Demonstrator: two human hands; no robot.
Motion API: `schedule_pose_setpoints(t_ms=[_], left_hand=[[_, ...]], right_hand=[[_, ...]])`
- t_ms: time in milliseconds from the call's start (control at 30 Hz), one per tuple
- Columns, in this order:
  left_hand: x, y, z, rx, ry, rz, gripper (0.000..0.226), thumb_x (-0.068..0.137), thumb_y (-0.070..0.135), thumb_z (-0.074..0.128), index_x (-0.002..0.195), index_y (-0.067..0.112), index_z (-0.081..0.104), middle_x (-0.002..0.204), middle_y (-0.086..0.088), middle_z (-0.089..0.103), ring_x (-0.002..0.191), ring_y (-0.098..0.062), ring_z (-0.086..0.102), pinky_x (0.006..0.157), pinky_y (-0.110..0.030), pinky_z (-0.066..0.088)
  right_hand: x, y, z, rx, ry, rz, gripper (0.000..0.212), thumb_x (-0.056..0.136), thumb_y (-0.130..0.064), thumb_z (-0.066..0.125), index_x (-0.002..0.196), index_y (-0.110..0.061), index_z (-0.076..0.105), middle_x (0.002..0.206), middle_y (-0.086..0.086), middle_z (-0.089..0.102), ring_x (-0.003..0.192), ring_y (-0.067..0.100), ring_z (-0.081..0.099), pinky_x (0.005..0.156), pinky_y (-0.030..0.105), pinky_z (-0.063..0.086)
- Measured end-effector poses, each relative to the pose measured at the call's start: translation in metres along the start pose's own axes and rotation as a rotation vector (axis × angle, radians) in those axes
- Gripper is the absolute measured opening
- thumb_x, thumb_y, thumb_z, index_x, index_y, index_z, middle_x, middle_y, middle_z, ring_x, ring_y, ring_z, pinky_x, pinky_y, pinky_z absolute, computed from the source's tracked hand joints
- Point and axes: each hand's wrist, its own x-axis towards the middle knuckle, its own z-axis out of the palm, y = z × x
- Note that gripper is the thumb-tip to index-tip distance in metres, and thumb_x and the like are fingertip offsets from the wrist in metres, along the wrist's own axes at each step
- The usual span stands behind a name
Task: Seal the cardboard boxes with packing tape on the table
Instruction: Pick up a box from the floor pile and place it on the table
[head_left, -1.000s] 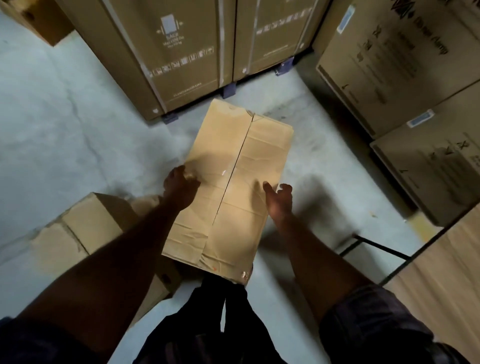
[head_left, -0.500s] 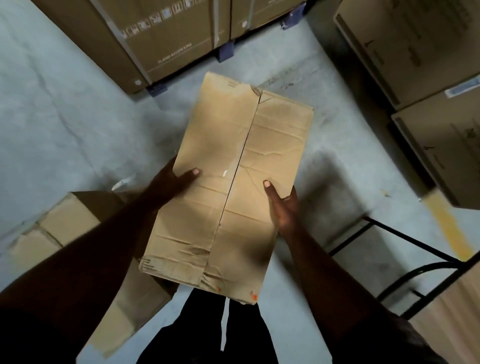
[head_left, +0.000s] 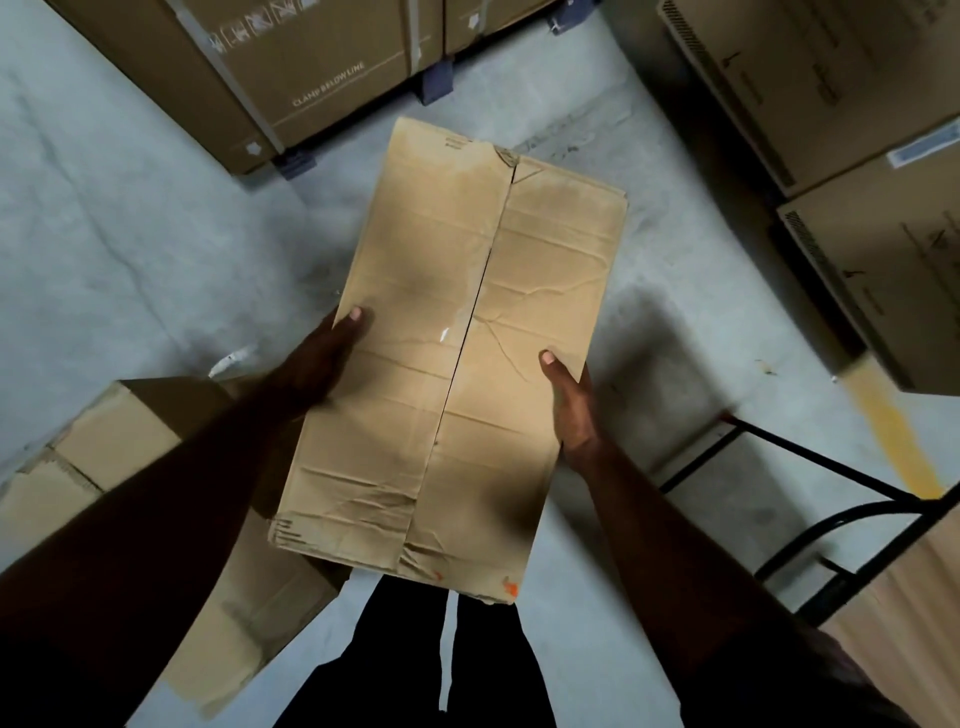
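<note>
I hold a creased brown cardboard box (head_left: 431, 291) in front of me above the concrete floor, its two top flaps meeting along an open centre seam. My left hand (head_left: 322, 358) grips its left edge with the thumb lying on top. My right hand (head_left: 569, 400) grips the right edge, thumb on the top face too. The fingers of both hands are hidden under the box. No tape roll is in view.
A second worn cardboard box (head_left: 119, 452) sits on the floor at my lower left. Large stacked cartons (head_left: 291, 67) stand ahead and more cartons (head_left: 852, 104) at the right. A wooden table top (head_left: 909, 597) on a black metal frame (head_left: 810, 462) is at the lower right.
The box has come up off the floor and closer to me. Both hands shifted from resting on its top to gripping its side edges.
</note>
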Motion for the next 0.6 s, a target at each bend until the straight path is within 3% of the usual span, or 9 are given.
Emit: schedule_pose_setpoints(t_ms=[67, 133, 167, 233, 300, 367, 400, 500, 600], left_hand=[[-0.004, 0.0, 0.004, -0.023, -0.009, -0.004, 0.046, 0.109, 0.034, 0.034, 0.152, 0.019, 0.033, 0.135, 0.014, 0.05, 0.125, 0.0, 0.049, 0.099, -0.012, 0.036], [-0.015, -0.002, 0.008, -0.046, -0.005, -0.014, 0.037, 0.109, 0.032, 0.032, 0.145, 0.025, 0.035, 0.123, 0.022, 0.053, 0.105, 0.015, 0.054, 0.086, -0.003, 0.041], [-0.021, -0.004, 0.01, -0.076, -0.002, -0.022, 0.037, 0.109, 0.032, 0.033, 0.145, 0.025, 0.036, 0.122, 0.023, 0.053, 0.103, 0.016, 0.054, 0.088, -0.003, 0.041], [-0.031, -0.01, 0.013, -0.129, 0.022, -0.031, 0.043, 0.109, 0.032, 0.033, 0.15, 0.021, 0.034, 0.125, 0.022, 0.052, 0.117, 0.007, 0.05, 0.102, -0.012, 0.036], [-0.047, -0.006, 0.019, -0.146, 0.041, -0.03, 0.04, 0.109, 0.031, 0.033, 0.148, 0.023, 0.035, 0.119, 0.027, 0.052, 0.118, 0.006, 0.047, 0.094, -0.007, 0.037], [-0.061, -0.004, 0.023, -0.149, 0.043, -0.019, 0.037, 0.109, 0.032, 0.033, 0.145, 0.025, 0.038, 0.118, 0.028, 0.052, 0.117, 0.009, 0.049, 0.088, -0.003, 0.039], [-0.068, 0.001, 0.024, -0.142, 0.038, -0.012, 0.041, 0.108, 0.034, 0.035, 0.148, 0.023, 0.039, 0.124, 0.025, 0.054, 0.122, 0.005, 0.049, 0.094, -0.006, 0.039], [-0.09, 0.02, 0.03, -0.152, 0.071, 0.003, 0.05, 0.106, 0.04, 0.043, 0.151, 0.017, 0.043, 0.144, 0.004, 0.054, 0.133, -0.014, 0.05, 0.119, -0.034, 0.032], [-0.11, 0.045, 0.044, -0.09, 0.06, 0.073, 0.051, 0.105, 0.043, 0.043, 0.149, 0.018, 0.046, 0.141, 0.001, 0.056, 0.122, -0.013, 0.056, 0.115, -0.034, 0.035]], right_hand=[[-0.002, -0.002, -0.001, 0.01, -0.003, -0.004, 0.068, 0.081, -0.024, 0.082, 0.14, -0.005, 0.054, 0.122, 0.003, 0.071, 0.114, 0.019, 0.067, 0.095, 0.03, 0.052], [-0.009, -0.002, -0.003, -0.012, -0.005, -0.005, 0.076, 0.074, -0.035, 0.087, 0.138, -0.006, 0.056, 0.127, 0.008, 0.069, 0.119, 0.025, 0.065, 0.1, 0.035, 0.051], [-0.016, -0.004, -0.004, -0.018, -0.004, 0.0, 0.079, 0.071, -0.037, 0.088, 0.137, -0.006, 0.057, 0.128, 0.01, 0.068, 0.12, 0.026, 0.064, 0.099, 0.035, 0.052], [-0.026, -0.008, -0.008, -0.037, 0.006, 0.01, 0.06, 0.081, -0.026, 0.081, 0.133, -0.007, 0.06, 0.123, 0.01, 0.07, 0.113, 0.022, 0.068, 0.093, 0.032, 0.054], [-0.037, -0.016, -0.011, -0.036, 0.021, 0.02, 0.038, 0.092, -0.012, 0.069, 0.13, -0.007, 0.061, 0.116, 0.007, 0.072, 0.103, 0.016, 0.071, 0.086, 0.028, 0.055], [-0.046, -0.026, -0.014, -0.034, 0.024, 0.041, 0.034, 0.095, -0.013, 0.065, 0.129, -0.008, 0.062, 0.116, 0.006, 0.072, 0.101, 0.015, 0.072, 0.084, 0.028, 0.055], [-0.05, -0.033, -0.014, -0.042, 0.023, 0.05, 0.035, 0.095, -0.019, 0.067, 0.129, -0.01, 0.063, 0.118, 0.007, 0.072, 0.103, 0.016, 0.071, 0.086, 0.029, 0.056], [-0.067, -0.055, -0.018, -0.045, 0.028, 0.043, 0.055, 0.084, -0.039, 0.074, 0.132, -0.013, 0.063, 0.126, 0.008, 0.07, 0.117, 0.024, 0.067, 0.106, 0.043, 0.049], [-0.08, -0.075, -0.025, -0.031, 0.01, -0.005, 0.056, 0.086, -0.037, 0.07, 0.134, -0.01, 0.062, 0.127, 0.01, 0.07, 0.119, 0.024, 0.066, 0.11, 0.044, 0.045]])
